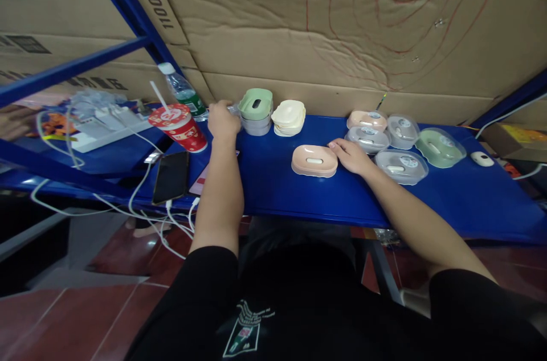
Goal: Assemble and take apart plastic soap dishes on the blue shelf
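A pink soap box (314, 160) with a pale oval slot on top lies near the middle of the blue table. My right hand (349, 156) grips its right end, thumb along the upper edge. To the left, my left hand (225, 120) reaches to the back of the table, its fingers closed around a clear plastic piece (234, 110), mostly hidden by the hand. Right beside that hand stands a stack of green and grey soap box parts (256, 106). Cream-coloured trays (289, 118) are piled next to the stack.
Several lidded soap boxes (401, 166) stand at the right, near a small white device (482, 159). At the left are a tilted red cup (182, 130) with a straw, a water bottle (183, 90), a phone (171, 177) and white cables. Cardboard (265, 25) walls the back.
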`<state>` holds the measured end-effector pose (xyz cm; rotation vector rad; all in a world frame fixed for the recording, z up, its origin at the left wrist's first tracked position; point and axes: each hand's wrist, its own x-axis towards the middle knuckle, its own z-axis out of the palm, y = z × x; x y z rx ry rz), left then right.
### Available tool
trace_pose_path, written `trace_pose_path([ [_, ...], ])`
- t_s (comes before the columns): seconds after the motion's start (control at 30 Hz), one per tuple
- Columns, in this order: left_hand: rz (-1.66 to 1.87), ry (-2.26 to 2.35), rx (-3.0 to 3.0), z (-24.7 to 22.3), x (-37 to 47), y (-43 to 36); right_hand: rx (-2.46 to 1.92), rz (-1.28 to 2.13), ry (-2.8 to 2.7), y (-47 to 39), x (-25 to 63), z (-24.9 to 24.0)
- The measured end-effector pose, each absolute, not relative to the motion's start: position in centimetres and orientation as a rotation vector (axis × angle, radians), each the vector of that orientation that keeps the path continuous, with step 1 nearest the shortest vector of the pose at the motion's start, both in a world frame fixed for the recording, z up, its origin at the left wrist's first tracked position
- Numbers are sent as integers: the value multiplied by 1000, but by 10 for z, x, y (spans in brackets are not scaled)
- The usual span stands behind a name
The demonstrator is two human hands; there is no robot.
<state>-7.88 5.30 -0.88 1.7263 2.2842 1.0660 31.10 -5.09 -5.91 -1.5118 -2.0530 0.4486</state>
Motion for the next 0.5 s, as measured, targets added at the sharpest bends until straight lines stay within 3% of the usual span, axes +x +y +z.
trace_pose_path([
  [0.3, 1716, 2128, 1701, 4, -67, 42, -1538, 456, -2033, -52, 309, -58],
  [0.5, 2049, 1602, 1975, 5, -44, 43, -1461, 379, -1880, -54, 309, -55],
])
